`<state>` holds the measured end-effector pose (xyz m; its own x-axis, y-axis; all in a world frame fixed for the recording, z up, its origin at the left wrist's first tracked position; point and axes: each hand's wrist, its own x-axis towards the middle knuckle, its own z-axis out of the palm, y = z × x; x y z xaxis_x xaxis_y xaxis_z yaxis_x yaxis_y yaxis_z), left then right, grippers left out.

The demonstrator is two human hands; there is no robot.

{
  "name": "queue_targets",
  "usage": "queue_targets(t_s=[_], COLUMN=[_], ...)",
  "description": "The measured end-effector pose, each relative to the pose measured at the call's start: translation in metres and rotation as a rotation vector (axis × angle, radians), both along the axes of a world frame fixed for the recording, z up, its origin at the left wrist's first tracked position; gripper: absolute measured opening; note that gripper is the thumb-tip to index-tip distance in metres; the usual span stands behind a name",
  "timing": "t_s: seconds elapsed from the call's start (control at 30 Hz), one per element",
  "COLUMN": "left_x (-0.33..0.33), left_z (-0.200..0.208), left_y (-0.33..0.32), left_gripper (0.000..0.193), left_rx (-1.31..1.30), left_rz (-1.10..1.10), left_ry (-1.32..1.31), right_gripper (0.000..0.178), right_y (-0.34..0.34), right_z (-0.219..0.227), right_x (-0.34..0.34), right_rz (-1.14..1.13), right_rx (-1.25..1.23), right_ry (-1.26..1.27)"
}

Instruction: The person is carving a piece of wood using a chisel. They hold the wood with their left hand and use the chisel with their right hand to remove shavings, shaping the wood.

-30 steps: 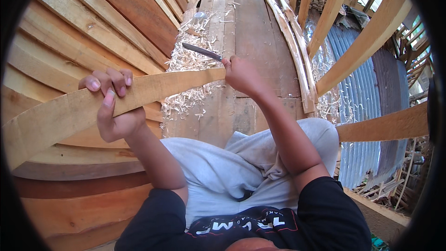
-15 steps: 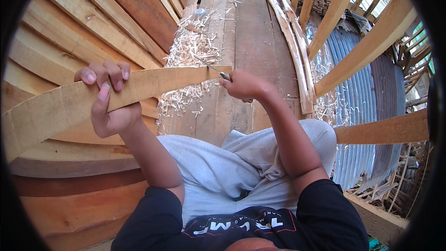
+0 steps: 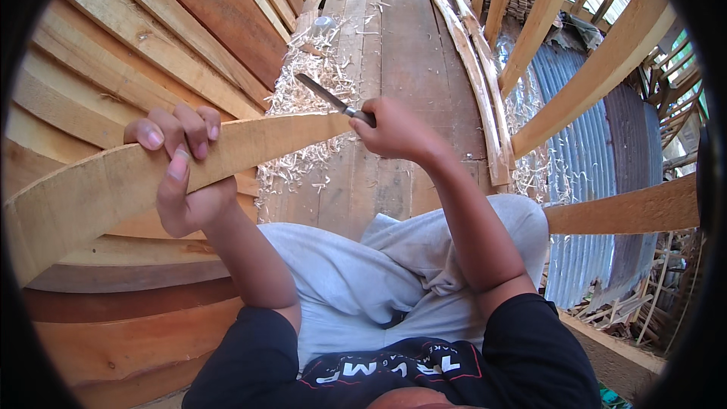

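Observation:
A long wooden plank (image 3: 257,142) slants up from the left rim, its narrow end in front of me. My left hand (image 3: 180,159) is closed round the plank, fingers over the upper edge and thumb against the near face. My right hand (image 3: 397,129) grips the dark handle of a knife (image 3: 324,92) at the plank's far right end. The blade points up and to the left, above the plank's upper edge, with its flat side showing. The fist hides the plank's very tip and most of the handle.
Curled wood shavings (image 3: 303,91) lie heaped on the board floor (image 3: 413,53), with a clear cup-like container (image 3: 324,25) among them. Upright boards (image 3: 113,38) line the left. Two pale stripped poles (image 3: 471,68) lie at right, before wooden posts (image 3: 598,68) and corrugated metal sheets (image 3: 568,136).
The knife blade has turned to show its flat side and now reaches further up and left. My right hand moved slightly; the plank's right end sits a little lower, and my left hand shifted slightly right.

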<state>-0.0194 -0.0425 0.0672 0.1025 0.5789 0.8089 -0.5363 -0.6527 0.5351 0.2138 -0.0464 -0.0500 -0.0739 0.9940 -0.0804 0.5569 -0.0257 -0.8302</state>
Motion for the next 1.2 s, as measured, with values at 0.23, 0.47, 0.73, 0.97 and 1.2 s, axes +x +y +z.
queue_targets(t_s=[0.23,0.47,0.73,0.97,1.2], left_x=[0.004,0.000,-0.003,0.002,0.008], left_z=[0.001,-0.002,-0.002,-0.001,0.000], left_y=[-0.001,0.001,0.001,-0.005,-0.005], left_gripper=[0.031,0.031,0.032,0.030,0.033], left_rx=[0.020,0.002,-0.006,-0.001,0.005], left_rz=[-0.022,-0.023,-0.009,-0.021,0.002], left_ry=[0.012,-0.008,-0.011,0.010,-0.009], right_gripper=[0.036,0.060,0.056,0.052,0.051], right_y=[0.004,0.013,-0.005,-0.011,0.001], right_z=[-0.015,-0.027,0.011,0.019,-0.006], right_x=[-0.007,-0.012,-0.032,-0.038,-0.036], right_rz=[0.017,-0.103,-0.150,-0.231,-0.277], right_rx=[0.000,-0.239,-0.179,-0.121,-0.076], right_ry=[0.146,0.132,-0.024,-0.050,-0.031])
